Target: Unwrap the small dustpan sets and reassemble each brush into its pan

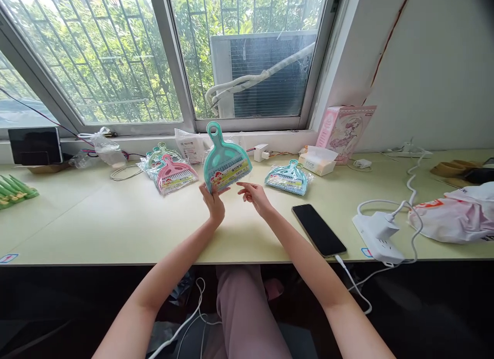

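Gripping dustpan (223,152): left hand (212,203); right (255,197) half-curled.

Held dustpan (216,160): smooth plastic, slightly glossy; printed label (231,174) looks smooth. Pink dustpan (172,169), far left: plastic under crinkled, shiny clear film. Desk (116,220): smooth, soft sheen. Phone (319,229), near right: glossy, glass-like screen. Power strip (380,241): smooth plastic. Window frame (184,101): metal-looking, dull. Trousers (245,312): matt cloth.
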The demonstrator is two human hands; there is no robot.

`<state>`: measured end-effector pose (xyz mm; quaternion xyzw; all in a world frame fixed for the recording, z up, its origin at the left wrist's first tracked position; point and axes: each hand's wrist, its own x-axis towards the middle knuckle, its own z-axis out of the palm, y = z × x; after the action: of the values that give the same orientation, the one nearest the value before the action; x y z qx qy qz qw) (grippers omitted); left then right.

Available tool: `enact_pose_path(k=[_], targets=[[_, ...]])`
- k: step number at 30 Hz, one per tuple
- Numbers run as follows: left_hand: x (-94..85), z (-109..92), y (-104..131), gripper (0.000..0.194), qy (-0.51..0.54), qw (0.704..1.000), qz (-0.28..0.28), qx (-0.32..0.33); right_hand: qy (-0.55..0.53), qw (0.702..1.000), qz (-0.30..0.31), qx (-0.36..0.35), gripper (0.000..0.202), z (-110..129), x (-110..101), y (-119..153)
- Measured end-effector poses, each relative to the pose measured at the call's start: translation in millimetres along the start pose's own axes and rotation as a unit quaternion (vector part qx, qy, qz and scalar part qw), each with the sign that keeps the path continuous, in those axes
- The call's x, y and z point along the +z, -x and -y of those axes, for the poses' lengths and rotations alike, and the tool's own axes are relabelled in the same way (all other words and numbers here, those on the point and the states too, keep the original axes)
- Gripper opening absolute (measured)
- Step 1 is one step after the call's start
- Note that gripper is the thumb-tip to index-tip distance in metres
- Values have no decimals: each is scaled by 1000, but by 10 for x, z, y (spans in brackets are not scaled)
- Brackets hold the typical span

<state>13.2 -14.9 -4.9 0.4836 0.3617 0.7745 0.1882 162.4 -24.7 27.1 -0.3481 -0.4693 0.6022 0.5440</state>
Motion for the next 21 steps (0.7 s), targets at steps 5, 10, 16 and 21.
enact_pose_path(k=[5, 10, 16, 21], targets=[[-6, 19, -3, 25, 9, 1000, 12, 15, -46, 997, 9, 66, 29, 31, -158, -86], [24, 66, 38, 29, 75, 994, 73, 9, -115, 992, -49, 6, 36, -80, -80, -120], [54, 176, 13, 34, 124, 975, 179, -44, -140, 982, -117, -40, 40, -209, -37, -128], [48, 201, -20, 38, 113, 958, 249, -85, -106, 982, -135, -74, 40, -219, -132, -165]])
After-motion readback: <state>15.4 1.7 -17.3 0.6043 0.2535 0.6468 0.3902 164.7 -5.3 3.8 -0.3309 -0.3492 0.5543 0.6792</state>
